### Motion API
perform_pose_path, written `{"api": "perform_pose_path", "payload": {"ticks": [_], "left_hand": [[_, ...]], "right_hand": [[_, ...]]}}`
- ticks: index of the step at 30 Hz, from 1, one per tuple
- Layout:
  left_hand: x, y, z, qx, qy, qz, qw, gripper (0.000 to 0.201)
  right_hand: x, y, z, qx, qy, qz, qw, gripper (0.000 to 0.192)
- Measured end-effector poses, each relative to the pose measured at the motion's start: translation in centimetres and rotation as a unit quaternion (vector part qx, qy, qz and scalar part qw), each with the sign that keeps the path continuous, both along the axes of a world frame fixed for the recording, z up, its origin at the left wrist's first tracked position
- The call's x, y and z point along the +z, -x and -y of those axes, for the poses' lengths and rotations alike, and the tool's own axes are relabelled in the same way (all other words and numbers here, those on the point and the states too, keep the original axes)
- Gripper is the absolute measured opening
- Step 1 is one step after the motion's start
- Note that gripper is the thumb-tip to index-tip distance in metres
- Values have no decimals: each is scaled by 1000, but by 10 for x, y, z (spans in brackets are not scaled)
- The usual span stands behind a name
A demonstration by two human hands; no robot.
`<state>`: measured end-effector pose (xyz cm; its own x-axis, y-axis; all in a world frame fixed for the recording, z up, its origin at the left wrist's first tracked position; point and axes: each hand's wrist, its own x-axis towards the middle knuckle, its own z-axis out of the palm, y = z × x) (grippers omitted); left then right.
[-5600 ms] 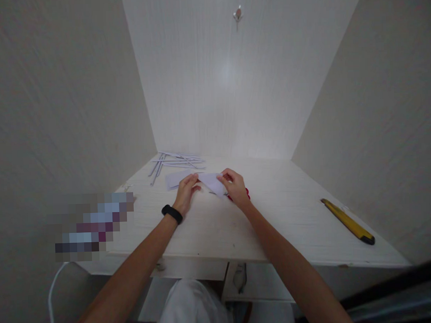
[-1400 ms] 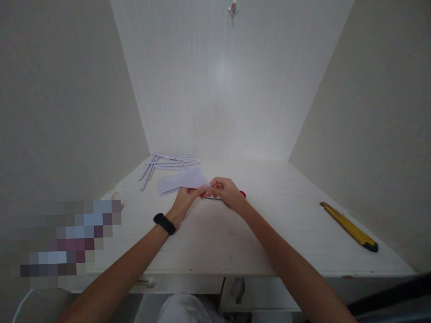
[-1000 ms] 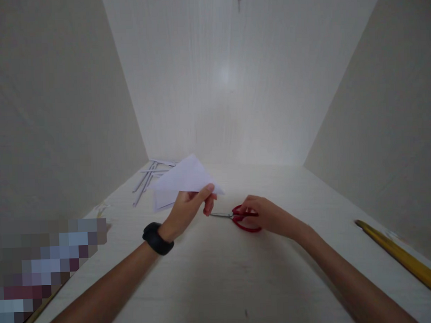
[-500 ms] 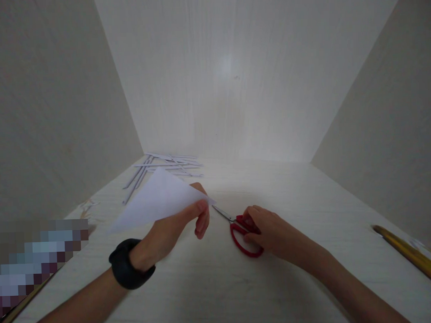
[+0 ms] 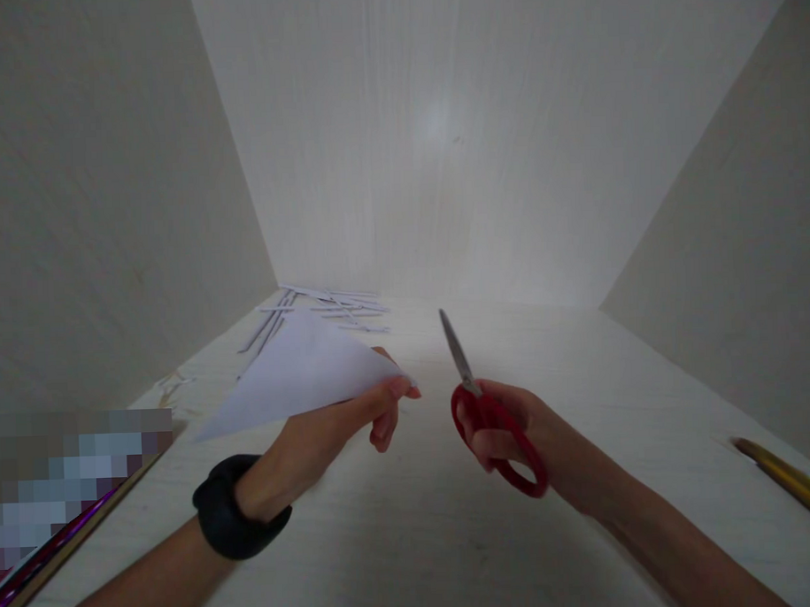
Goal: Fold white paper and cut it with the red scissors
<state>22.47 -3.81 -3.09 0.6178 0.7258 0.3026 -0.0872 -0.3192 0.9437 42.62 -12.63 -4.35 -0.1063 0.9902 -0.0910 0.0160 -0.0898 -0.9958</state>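
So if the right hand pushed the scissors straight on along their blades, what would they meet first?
Probably nothing nearby: the right hand holds the red scissors with closed blades pointing up and away, toward the white back panel. The folded paper lies off to the left.

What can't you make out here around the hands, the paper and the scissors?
Head view, the only one:
- Thing at the table's left edge: pixelated.
- Yellow tool: cut off by the right edge.
- Folded paper: underside faces away.
- Scissors: handle loops partly hidden by right hand.
- Paper strips: too small to count.
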Motion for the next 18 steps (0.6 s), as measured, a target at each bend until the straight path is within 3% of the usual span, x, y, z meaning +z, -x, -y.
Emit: {"api": "perform_pose_path", "payload": {"ticks": [5,9,12,18], "left_hand": [[1,0,1,-32,36,41,998,30],[-1,2,0,-40,24,37,998,31],[-2,3,0,-19,25,-6,999,32],[-2,3,3,22,8,-74,997,44]], "right_hand": [[-5,5,4,38,-37,-36,998,61],[-4,9,12,98,-70,17,993,63],[-2,12,15,92,-93,65,989,59],[-5,15,13,104,-29,80,991,62]]}}
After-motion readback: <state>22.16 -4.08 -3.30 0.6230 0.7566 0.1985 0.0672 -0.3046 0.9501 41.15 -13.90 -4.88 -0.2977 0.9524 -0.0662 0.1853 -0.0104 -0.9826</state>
